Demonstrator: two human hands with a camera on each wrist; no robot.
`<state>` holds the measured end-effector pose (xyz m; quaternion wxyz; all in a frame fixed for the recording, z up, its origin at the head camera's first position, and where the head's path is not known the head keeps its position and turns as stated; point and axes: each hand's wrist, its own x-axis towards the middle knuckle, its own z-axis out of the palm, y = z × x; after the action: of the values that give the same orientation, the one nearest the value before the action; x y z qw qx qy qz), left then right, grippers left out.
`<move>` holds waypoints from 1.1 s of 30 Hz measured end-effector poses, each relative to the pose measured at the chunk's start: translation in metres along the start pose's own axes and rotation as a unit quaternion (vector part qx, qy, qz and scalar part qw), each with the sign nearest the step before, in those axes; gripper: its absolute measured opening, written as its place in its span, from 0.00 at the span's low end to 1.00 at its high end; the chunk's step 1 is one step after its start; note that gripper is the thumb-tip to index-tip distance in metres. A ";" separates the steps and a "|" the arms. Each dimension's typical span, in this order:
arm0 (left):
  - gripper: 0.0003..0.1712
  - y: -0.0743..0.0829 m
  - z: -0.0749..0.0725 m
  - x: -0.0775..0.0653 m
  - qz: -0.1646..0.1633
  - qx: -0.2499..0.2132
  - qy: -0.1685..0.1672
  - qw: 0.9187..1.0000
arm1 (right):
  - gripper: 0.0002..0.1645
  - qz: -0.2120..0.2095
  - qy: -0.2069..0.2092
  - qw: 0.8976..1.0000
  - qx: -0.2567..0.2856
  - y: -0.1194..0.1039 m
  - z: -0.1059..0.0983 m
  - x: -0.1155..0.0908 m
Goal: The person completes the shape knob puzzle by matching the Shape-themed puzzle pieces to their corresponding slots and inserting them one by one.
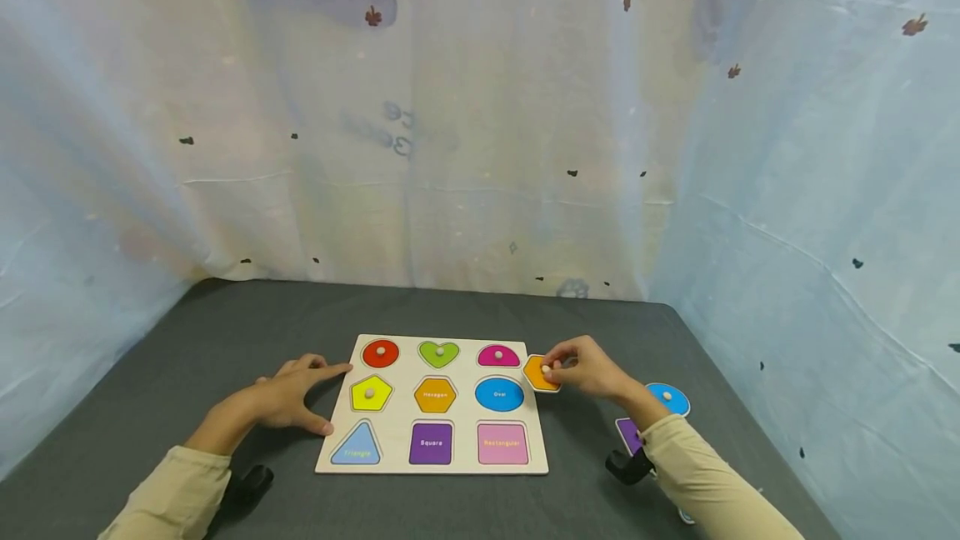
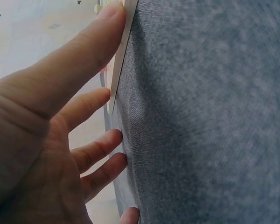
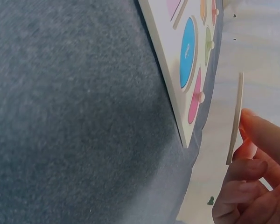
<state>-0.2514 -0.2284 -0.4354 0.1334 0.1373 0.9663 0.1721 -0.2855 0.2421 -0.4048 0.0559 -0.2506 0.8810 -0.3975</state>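
A wooden shape puzzle board (image 1: 397, 448) lies flat on the grey cloth. My left hand (image 1: 288, 394) touches its left edge with the thumb and index finger, the other fingers spread. Just off the board's right edge, my right hand (image 1: 588, 369) pinches an orange hexagon puzzle piece (image 1: 535, 375) by its knob. In the right wrist view the piece (image 3: 236, 121) appears edge-on, apart from the board. Knobbed red circle (image 1: 380, 348), green heart (image 1: 427, 352), pink semicircle (image 1: 487, 358) and yellow pentagon (image 1: 360, 397) pieces sit in the board. The hexagon, oval, triangle, square and rectangle places show printed names.
A blue oval piece (image 1: 678, 400) and a purple piece (image 1: 628, 433) lie to the right, partly behind the right forearm. Other pieces there are mostly hidden by the sleeve. A pale patterned curtain (image 1: 450, 148) rises behind the grey table surface (image 1: 247, 315).
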 end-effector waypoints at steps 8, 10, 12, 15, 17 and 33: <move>0.59 0.001 0.000 0.000 0.002 0.005 0.001 1.000 | 0.07 -0.013 -0.009 1.000 0.010 -0.006 0.008 0.004; 0.59 0.002 0.000 -0.001 0.002 0.005 0.001 1.000 | 0.07 -0.015 -0.010 1.000 0.017 -0.009 0.011 0.005; 0.58 0.003 -0.001 -0.001 0.003 0.004 0.000 1.000 | 0.08 -0.012 -0.014 1.000 0.022 -0.019 0.012 0.005; 0.58 0.003 -0.003 -0.002 0.004 0.002 -0.001 1.000 | 0.08 -0.015 -0.021 0.999 0.026 -0.039 0.014 0.003; 0.58 0.004 -0.004 -0.002 0.003 0.001 -0.002 1.000 | 0.08 -0.017 -0.026 0.999 0.026 -0.051 0.015 0.002; 0.59 0.001 -0.003 -0.001 0.000 -0.002 -0.006 1.000 | 0.07 -0.043 -0.056 0.997 0.025 -0.070 0.041 0.017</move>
<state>-0.2516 -0.2284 -0.4317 0.1396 0.1383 0.9651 0.1731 -0.2604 0.1667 -0.3800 0.0939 -0.3089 0.8547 -0.4066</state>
